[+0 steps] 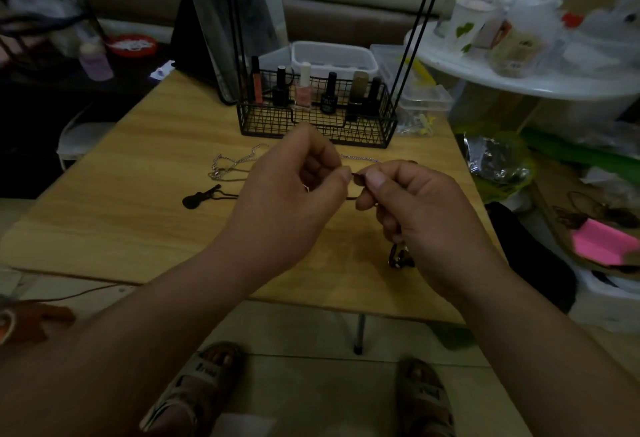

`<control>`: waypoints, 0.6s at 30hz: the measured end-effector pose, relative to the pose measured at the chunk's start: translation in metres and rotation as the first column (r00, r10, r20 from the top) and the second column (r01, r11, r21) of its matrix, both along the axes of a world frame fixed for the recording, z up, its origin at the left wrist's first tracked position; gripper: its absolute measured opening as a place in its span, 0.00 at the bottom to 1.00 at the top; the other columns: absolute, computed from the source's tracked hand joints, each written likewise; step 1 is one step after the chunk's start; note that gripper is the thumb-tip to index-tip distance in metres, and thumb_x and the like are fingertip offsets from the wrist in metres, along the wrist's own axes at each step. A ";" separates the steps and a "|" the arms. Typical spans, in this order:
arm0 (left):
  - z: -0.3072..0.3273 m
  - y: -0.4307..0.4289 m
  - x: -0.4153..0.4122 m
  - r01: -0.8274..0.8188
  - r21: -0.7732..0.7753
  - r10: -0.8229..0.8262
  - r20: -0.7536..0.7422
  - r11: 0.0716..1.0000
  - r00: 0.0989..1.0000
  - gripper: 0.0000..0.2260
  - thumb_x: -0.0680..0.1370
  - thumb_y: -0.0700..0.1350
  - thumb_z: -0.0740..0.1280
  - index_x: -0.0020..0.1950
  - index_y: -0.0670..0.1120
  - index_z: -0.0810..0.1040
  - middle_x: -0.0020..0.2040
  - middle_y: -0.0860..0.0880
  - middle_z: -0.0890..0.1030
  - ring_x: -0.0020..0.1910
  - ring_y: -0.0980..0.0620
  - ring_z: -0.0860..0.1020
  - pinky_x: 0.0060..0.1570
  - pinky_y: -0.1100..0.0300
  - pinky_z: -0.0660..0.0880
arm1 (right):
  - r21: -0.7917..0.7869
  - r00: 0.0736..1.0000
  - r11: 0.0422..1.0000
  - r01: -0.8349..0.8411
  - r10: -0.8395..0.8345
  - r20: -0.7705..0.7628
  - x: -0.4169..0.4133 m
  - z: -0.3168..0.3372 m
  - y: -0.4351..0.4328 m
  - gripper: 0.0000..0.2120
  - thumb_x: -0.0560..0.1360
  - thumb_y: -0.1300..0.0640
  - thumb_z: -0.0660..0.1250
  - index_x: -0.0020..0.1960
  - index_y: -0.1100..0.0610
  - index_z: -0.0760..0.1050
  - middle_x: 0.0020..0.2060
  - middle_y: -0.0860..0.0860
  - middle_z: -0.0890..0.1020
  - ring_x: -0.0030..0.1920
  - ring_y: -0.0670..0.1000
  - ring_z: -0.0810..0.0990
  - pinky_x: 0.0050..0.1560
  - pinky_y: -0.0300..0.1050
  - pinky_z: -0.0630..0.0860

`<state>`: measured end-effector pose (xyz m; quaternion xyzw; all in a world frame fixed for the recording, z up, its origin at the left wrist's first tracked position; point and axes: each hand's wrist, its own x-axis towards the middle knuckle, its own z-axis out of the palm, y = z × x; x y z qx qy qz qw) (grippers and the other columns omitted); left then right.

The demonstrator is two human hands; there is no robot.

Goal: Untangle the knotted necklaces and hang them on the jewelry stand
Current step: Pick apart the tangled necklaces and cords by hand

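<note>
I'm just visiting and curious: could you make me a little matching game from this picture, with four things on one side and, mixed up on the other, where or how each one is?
Things
1. guitar pendant
2. silver chain
3. pink bottle
4. dark cord

Places or states
A. standing in the wire basket
B. pinched between the left hand and the right hand
C. black, lying flat on the table
D. pale loops lying on the table

Pairs: 1-C, 2-D, 3-A, 4-B
</note>
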<state>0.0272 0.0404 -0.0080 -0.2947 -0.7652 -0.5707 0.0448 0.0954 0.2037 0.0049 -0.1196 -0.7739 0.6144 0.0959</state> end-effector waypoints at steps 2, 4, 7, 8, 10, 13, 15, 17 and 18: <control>-0.003 0.002 0.002 0.016 -0.046 -0.020 -0.069 0.999 0.997 0.07 0.80 0.43 0.72 0.56 0.49 0.78 0.43 0.54 0.78 0.40 0.52 0.77 0.36 0.63 0.75 | -0.003 1.000 1.000 -0.015 0.015 -0.013 -0.001 -0.001 0.000 0.10 0.84 0.55 0.63 0.50 0.54 0.83 0.37 0.47 0.83 0.31 0.44 0.69 0.29 0.37 0.67; -0.005 0.002 0.002 0.025 -0.100 -0.038 -0.127 0.995 0.991 0.08 0.80 0.44 0.72 0.58 0.49 0.80 0.44 0.56 0.79 0.39 0.52 0.77 0.36 0.64 0.73 | -0.027 0.999 0.999 -0.034 0.033 -0.032 -0.002 -0.001 -0.001 0.11 0.84 0.56 0.63 0.48 0.54 0.82 0.36 0.47 0.82 0.30 0.45 0.68 0.28 0.37 0.66; -0.006 0.001 -0.001 0.057 -0.102 -0.066 -0.097 0.993 0.993 0.03 0.81 0.43 0.71 0.53 0.47 0.81 0.42 0.55 0.80 0.39 0.53 0.78 0.37 0.68 0.70 | -0.045 0.998 0.998 -0.044 0.042 -0.040 -0.002 -0.001 -0.001 0.11 0.85 0.56 0.62 0.49 0.56 0.82 0.36 0.47 0.81 0.30 0.45 0.67 0.28 0.37 0.64; -0.007 0.000 -0.001 0.058 -0.098 -0.067 -0.092 0.993 0.994 0.02 0.81 0.44 0.71 0.51 0.47 0.80 0.41 0.54 0.80 0.39 0.53 0.78 0.37 0.68 0.70 | -0.054 0.998 0.998 -0.046 0.044 -0.039 -0.002 -0.001 0.000 0.11 0.84 0.56 0.62 0.49 0.57 0.82 0.36 0.47 0.82 0.30 0.45 0.67 0.28 0.37 0.64; -0.007 0.000 -0.003 0.048 -0.102 -0.058 -0.099 0.994 0.993 0.03 0.81 0.44 0.71 0.49 0.47 0.79 0.38 0.53 0.79 0.37 0.53 0.77 0.35 0.67 0.70 | -0.078 0.998 0.995 -0.057 0.054 -0.041 -0.001 0.001 0.001 0.10 0.84 0.57 0.63 0.51 0.57 0.82 0.37 0.48 0.83 0.30 0.45 0.68 0.28 0.37 0.65; -0.006 0.000 -0.004 0.054 -0.083 -0.059 -0.065 0.995 0.996 0.03 0.82 0.44 0.71 0.48 0.47 0.79 0.37 0.54 0.79 0.36 0.55 0.76 0.34 0.68 0.70 | -0.035 0.995 0.997 -0.068 0.065 -0.070 0.001 0.004 0.002 0.06 0.82 0.58 0.67 0.53 0.56 0.83 0.38 0.49 0.84 0.29 0.41 0.71 0.30 0.33 0.68; -0.005 -0.001 -0.004 0.071 -0.088 -0.075 -0.050 0.994 0.996 0.02 0.82 0.43 0.70 0.49 0.47 0.80 0.36 0.56 0.78 0.36 0.57 0.76 0.35 0.69 0.70 | 0.038 0.993 0.998 -0.042 0.046 -0.109 0.002 0.006 0.002 0.05 0.81 0.59 0.68 0.51 0.56 0.83 0.37 0.49 0.84 0.29 0.39 0.76 0.32 0.29 0.70; -0.004 -0.001 -0.003 0.082 -0.096 -0.088 -0.057 0.992 0.994 0.01 0.82 0.43 0.70 0.51 0.48 0.80 0.38 0.57 0.79 0.37 0.56 0.77 0.36 0.68 0.71 | 0.095 0.990 0.995 -0.018 0.031 -0.138 0.002 0.007 0.001 0.04 0.81 0.59 0.69 0.50 0.56 0.83 0.37 0.49 0.85 0.30 0.37 0.77 0.32 0.28 0.71; -0.004 0.000 -0.002 0.076 -0.088 -0.081 -0.056 0.993 0.995 0.01 0.82 0.43 0.69 0.53 0.49 0.80 0.39 0.55 0.79 0.38 0.55 0.77 0.36 0.67 0.71 | 0.116 0.989 0.993 -0.007 0.024 -0.143 0.002 0.007 0.001 0.04 0.81 0.58 0.69 0.50 0.55 0.83 0.38 0.49 0.85 0.30 0.37 0.78 0.33 0.28 0.71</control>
